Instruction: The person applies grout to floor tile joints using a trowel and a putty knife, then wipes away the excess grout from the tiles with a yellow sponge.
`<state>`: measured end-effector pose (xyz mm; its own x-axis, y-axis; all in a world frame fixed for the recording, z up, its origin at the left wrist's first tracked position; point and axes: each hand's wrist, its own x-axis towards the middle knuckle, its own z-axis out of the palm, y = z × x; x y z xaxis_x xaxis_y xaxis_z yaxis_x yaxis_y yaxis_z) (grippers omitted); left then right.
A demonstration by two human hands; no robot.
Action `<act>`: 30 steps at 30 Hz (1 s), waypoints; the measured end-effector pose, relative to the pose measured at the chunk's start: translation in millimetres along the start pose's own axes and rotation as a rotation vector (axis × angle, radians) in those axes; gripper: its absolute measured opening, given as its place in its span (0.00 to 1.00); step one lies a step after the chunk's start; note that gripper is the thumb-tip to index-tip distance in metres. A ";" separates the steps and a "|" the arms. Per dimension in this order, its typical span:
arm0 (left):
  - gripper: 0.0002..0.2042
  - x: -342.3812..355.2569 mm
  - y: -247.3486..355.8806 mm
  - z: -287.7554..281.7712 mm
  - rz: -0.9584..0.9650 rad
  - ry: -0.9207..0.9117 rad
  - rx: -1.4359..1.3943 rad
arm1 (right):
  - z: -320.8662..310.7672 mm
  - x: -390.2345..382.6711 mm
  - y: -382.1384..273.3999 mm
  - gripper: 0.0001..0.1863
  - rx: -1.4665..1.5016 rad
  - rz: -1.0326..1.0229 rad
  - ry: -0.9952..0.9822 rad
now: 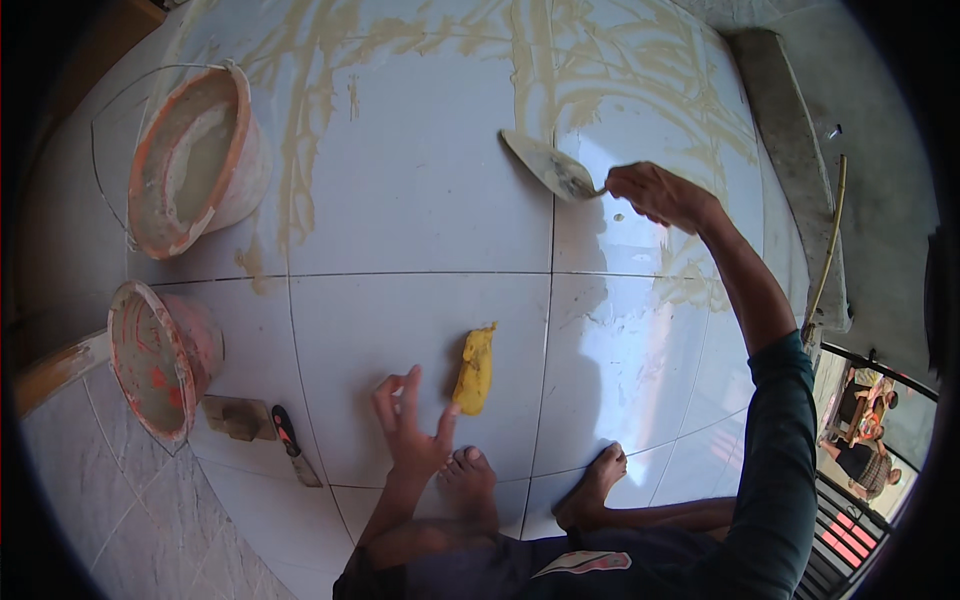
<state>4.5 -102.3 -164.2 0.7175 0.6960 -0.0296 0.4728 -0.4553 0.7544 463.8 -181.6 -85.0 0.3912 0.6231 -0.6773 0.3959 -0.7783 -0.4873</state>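
Note:
In my right hand [660, 195] is the handle of a pointed trowel [550, 168]. Its grey, smeared blade points to the far left, over the large white tiles [420, 190]. Whether the blade touches the tile I cannot tell. My left hand [415, 428] hovers near my foot, fingers spread and holding nothing. Just to its right lies a yellow, stained lump [474, 372], perhaps a sponge or cloth. Beige grout-like paste [640, 70] is smeared in streaks along the tile joints and across the far tiles.
On the left stand a large orange-rimmed bucket [245, 165] of greyish water and a smaller reddish bucket [205, 345]. A flat float [238, 418] and a black-handled scraper [295, 448] lie beside them. A raised ledge [790, 130] and bamboo stick [830, 240] border the right; people [868, 450] sit beyond.

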 end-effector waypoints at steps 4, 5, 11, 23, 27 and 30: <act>0.37 7.3 39.1 31.3 0.111 -0.194 0.045 | 58.9 -59.0 43.7 0.18 -0.289 -0.150 -0.198; 0.37 11.3 44.4 34.1 0.184 -0.231 0.118 | 63.9 -72.9 46.0 0.19 -0.246 -0.148 -0.186; 0.32 12.5 23.9 56.5 0.157 -0.144 0.083 | 56.7 -34.3 66.2 0.22 -0.353 -0.376 0.309; 0.28 66.7 -59.8 -21.6 0.047 0.502 0.176 | 40.6 -51.0 48.4 0.26 0.245 0.228 0.321; 0.27 75.5 -89.4 -27.3 0.073 0.526 0.179 | 40.3 10.9 24.8 0.25 0.369 0.042 0.396; 0.27 79.1 -105.7 -53.1 0.134 0.461 0.321 | 64.6 -0.5 -41.8 0.22 0.243 0.123 0.109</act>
<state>-15.9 30.3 -211.4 0.5182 0.7583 0.3955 0.5765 -0.6513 0.4934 393.4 -154.4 -99.9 0.5160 0.5173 -0.6828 0.1346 -0.8361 -0.5317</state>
